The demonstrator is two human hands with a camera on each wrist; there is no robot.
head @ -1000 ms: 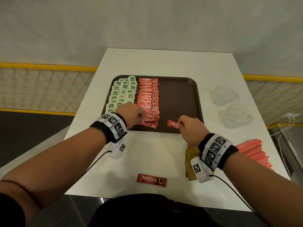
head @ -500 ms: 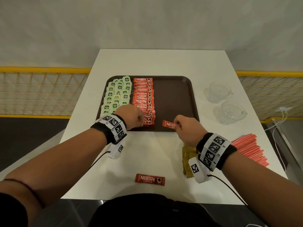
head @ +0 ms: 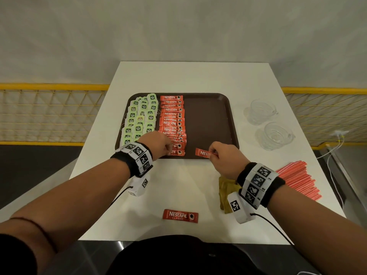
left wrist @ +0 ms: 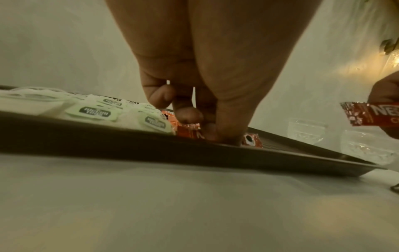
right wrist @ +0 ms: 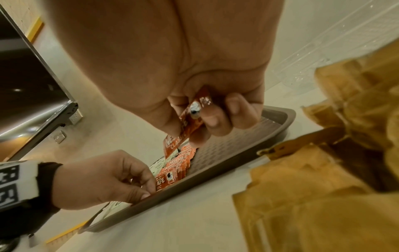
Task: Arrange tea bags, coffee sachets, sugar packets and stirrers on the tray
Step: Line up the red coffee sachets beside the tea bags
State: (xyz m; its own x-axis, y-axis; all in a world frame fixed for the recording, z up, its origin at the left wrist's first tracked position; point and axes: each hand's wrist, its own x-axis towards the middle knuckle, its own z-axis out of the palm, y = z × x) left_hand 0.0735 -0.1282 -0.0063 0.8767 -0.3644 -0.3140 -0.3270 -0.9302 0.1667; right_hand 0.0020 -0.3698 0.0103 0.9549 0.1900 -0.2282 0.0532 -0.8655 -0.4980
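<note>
A brown tray holds green tea bags on its left and a column of red coffee sachets beside them. My left hand is at the column's near end, its curled fingers pinching the nearest sachet against the tray floor. My right hand pinches another coffee sachet by its right end, just above the tray's near edge. In the right wrist view this sachet hangs from finger and thumb. The tray's right half is bare.
One loose coffee sachet lies on the white table near me. Brown sugar packets lie partly hidden under my right wrist, and red stirrers are piled to their right. Two glass cups stand right of the tray.
My left hand has laid its sachet down flat at the near end of the column and keeps its fingers on it. My right hand still holds its sachet in about the same place.
</note>
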